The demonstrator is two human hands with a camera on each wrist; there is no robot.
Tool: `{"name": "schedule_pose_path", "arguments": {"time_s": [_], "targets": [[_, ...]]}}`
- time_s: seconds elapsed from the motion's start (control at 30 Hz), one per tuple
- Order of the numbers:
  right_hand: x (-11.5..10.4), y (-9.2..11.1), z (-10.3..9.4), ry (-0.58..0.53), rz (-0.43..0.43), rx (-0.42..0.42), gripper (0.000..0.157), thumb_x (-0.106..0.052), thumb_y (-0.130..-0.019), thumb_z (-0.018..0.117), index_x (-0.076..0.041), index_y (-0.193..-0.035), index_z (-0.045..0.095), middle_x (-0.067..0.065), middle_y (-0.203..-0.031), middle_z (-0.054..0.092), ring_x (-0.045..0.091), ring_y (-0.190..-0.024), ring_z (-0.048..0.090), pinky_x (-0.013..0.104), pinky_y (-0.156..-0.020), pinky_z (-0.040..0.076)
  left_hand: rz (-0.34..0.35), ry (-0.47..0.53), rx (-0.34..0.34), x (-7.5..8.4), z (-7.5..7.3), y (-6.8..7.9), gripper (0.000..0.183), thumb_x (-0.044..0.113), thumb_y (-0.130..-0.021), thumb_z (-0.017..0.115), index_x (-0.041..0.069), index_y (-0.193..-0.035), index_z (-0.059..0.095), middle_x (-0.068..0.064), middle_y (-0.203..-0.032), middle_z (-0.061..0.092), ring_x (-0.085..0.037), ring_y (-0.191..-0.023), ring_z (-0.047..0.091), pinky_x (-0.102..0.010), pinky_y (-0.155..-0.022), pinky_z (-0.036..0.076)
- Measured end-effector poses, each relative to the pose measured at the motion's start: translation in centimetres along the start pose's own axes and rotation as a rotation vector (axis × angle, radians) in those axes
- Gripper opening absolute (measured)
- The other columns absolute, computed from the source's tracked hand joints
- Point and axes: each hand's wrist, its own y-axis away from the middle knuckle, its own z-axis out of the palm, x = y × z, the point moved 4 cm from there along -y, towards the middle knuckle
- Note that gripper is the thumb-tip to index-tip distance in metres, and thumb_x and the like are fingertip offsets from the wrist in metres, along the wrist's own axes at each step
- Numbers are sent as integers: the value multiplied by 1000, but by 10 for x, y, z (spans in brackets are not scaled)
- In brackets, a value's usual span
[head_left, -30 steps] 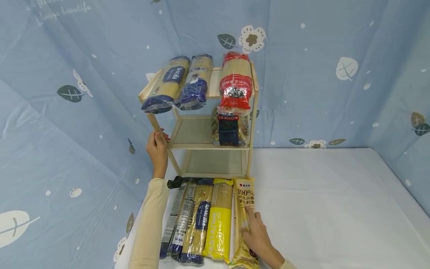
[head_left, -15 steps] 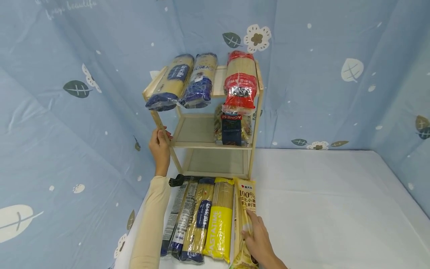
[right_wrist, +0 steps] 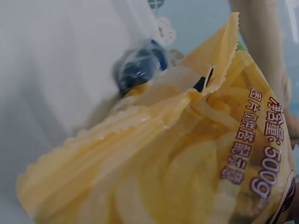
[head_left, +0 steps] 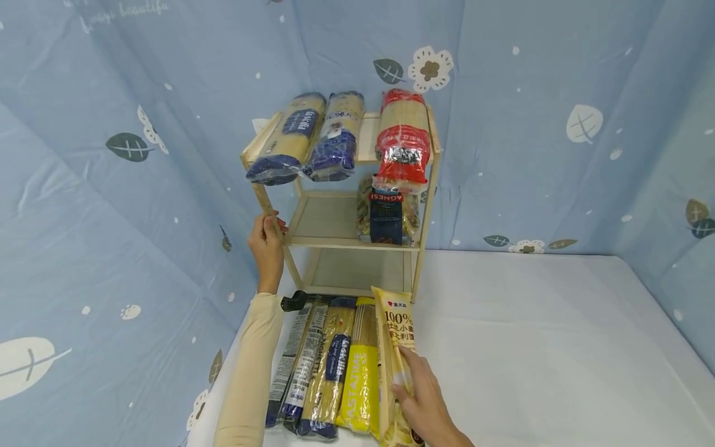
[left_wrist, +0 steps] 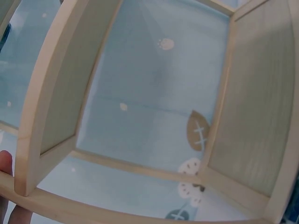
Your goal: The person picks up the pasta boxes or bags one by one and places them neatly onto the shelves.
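My left hand (head_left: 267, 251) grips the left front post of a wooden three-tier rack (head_left: 357, 244). In the left wrist view its fingers (left_wrist: 5, 162) curl round the pale wooden rail (left_wrist: 84, 212). My right hand (head_left: 427, 397) holds a cream-yellow bag of pasta (head_left: 396, 320) printed "100%", thumb on the left side and fingers over its front. Leaning a little left, the bag overlaps the right edge of the yellow Pastatime pasta pack (head_left: 360, 372). Its crimped end (right_wrist: 107, 135) fills much of the right wrist view, where the hand is mostly hidden.
Left of the Pastatime pack lie a blue-ended spaghetti pack (head_left: 335, 366) and dark-ended pasta packs (head_left: 304, 379). On the rack's top are two blue pasta packs (head_left: 290, 133) and a red one (head_left: 403, 139); an Agnesi bag (head_left: 386, 217) stands on the middle shelf. White cloth (head_left: 536, 347) extends right.
My right hand has moved the cream-yellow pasta bag leftward, and it now covers part of the Pastatime pack. My left hand stays on the rack post. The head view has shifted slightly.
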Motion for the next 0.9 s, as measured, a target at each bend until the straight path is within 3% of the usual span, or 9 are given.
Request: {"name": "schedule_pose_path", "arguments": {"time_s": [0.33,0.6,0.9], "targets": [[-39,-8,-6,-17,-124,5,67,1,-77,72,-4,-138,43,10,-124,53,24,-111,52,53,-92,42,-17,18,-41,-1,-2,-1,26,11,-103,39,-3,-105,61,-30,-87,58,-43,-77,58,-36,-69,49],[-67,-17,-9,-55,-174,-35,67,1,-78,71,-8,-139,43,8,-127,52,25,-115,51,54,-95,40,2,-16,-24,-1,-3,-1,26,9,-103,39,-5,-104,61,-29,-85,59,-42,-75,58,-32,-66,48],[-100,-38,-17,-100,-224,-87,68,2,-81,69,-8,-141,40,11,-132,49,29,-123,46,55,-98,36,10,-17,-29,0,-2,0,26,7,-102,38,-7,-105,60,-29,-85,59,-44,-75,58,-35,-67,49]]}}
